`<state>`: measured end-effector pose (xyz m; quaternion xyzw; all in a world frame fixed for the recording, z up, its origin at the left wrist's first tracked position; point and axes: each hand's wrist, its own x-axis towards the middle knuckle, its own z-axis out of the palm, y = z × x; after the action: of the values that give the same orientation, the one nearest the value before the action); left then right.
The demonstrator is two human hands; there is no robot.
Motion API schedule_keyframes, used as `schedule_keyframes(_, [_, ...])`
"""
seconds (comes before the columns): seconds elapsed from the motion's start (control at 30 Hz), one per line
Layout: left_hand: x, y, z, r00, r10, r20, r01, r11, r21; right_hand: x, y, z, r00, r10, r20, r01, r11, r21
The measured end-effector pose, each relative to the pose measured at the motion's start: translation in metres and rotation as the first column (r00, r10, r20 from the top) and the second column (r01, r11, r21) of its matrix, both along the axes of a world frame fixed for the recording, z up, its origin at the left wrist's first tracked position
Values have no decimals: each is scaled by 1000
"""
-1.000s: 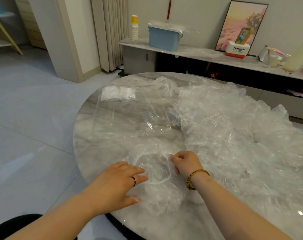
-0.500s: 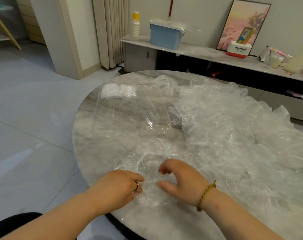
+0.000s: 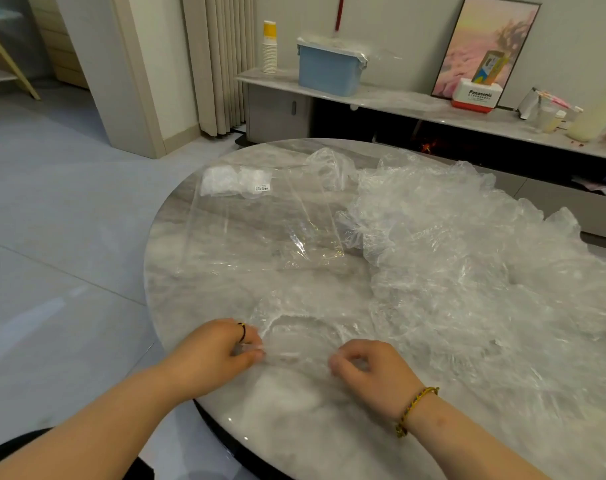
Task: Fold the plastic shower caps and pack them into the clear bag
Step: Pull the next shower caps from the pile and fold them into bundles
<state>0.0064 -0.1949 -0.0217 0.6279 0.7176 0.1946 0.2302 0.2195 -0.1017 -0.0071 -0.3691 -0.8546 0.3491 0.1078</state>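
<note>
Both bare forearms reached in over the near edge of the round grey marble surface, knuckles up, with the left hand and right hand set apart at either end of the near rim of one crumpled clear plastic shower cap, which lay flat just in front of the person. Each grip was clamped on that rim, thumb against curled fingertips pinching the film. The loose heap of clear shower caps covered the right half of the surface, and the flat clear bag lay beyond the pinched cap, left of the heap.
</note>
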Motion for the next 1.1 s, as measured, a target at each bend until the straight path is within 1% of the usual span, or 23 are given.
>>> schedule_keyframes(0.07, [0,0,4,974,97,207,-91,995,-37,-3,2,-1,995,-85,54,84,996,29])
schedule_keyframes(0.1, [1,1,4,948,144,284,-135,990,-50,-4,1,0,986,-115,122,105,991,85])
schedule_keyframes(0.13, [3,2,2,928,181,325,-174,983,-51,-6,1,2,970,-137,201,107,983,151])
schedule_keyframes(0.17, [6,3,3,930,211,300,-204,977,-54,-8,1,2,954,-147,260,90,972,218])
schedule_keyframes(0.23, [13,5,9,959,236,154,-233,972,-39,-10,0,0,936,-146,320,42,950,310])
schedule_keyframes(0.3, [20,7,10,962,252,-100,-242,965,103,-12,-1,-2,927,-153,343,27,938,345])
schedule_keyframes(0.33, [22,10,10,935,253,-249,-192,950,245,-13,-1,-4,929,-146,341,18,936,351])
schedule_keyframes(0.4, [28,12,3,904,214,-371,5,861,509,-14,1,-6,942,-129,309,15,939,344])
schedule_keyframes(0.43, [31,13,-2,892,180,-414,104,811,576,-15,1,-5,948,-125,293,18,940,342])
schedule_keyframes(0.47, [36,13,-6,875,152,-459,172,788,591,-15,1,-4,949,-130,288,23,937,348])
schedule_keyframes(0.5, [39,14,-10,848,118,-516,233,791,565,-16,1,-3,948,-127,291,19,938,347])
schedule_keyframes(0.57, [43,14,-15,795,22,-606,300,854,424,-17,1,-5,947,-133,294,22,936,352])
schedule_keyframes(0.6, [44,15,-16,782,-23,-623,295,894,338,-17,1,-4,947,-142,290,34,937,347])
schedule_keyframes(0.67, [43,15,-20,800,-73,-595,236,951,201,-17,1,-3,948,-164,272,68,942,330])
schedule_keyframes(0.73, [41,15,-25,827,-95,-554,195,973,124,-17,4,-4,947,-188,261,98,942,322])
schedule_keyframes(0.8, [39,14,-27,851,-110,-513,173,982,77,-19,3,-7,938,-230,260,117,914,388])
schedule_keyframes(0.83, [38,13,-29,860,-113,-498,169,983,68,-21,3,-9,948,-247,200,125,869,478])
schedule_keyframes(0.87, [38,13,-28,862,-121,-493,167,985,50,-22,3,-14,969,-231,91,148,831,536])
schedule_keyframes(0.9, [37,13,-29,854,-127,-504,174,984,46,-23,2,-17,984,-177,-13,151,795,587])
schedule_keyframes(0.93, [38,14,-28,840,-140,-524,182,983,29,-24,0,-18,992,-107,-69,127,779,614])
schedule_keyframes(0.97, [37,14,-28,837,-149,-526,188,982,21,-25,-3,-21,998,-33,-62,65,765,641])
schedule_keyframes(1.03, [37,15,-28,831,-161,-532,191,982,1,-27,-8,-25,998,57,32,-64,734,676])
schedule_keyframes(1.1, [36,15,-29,829,-147,-540,183,983,13,-24,-9,-33,986,70,151,-155,720,676])
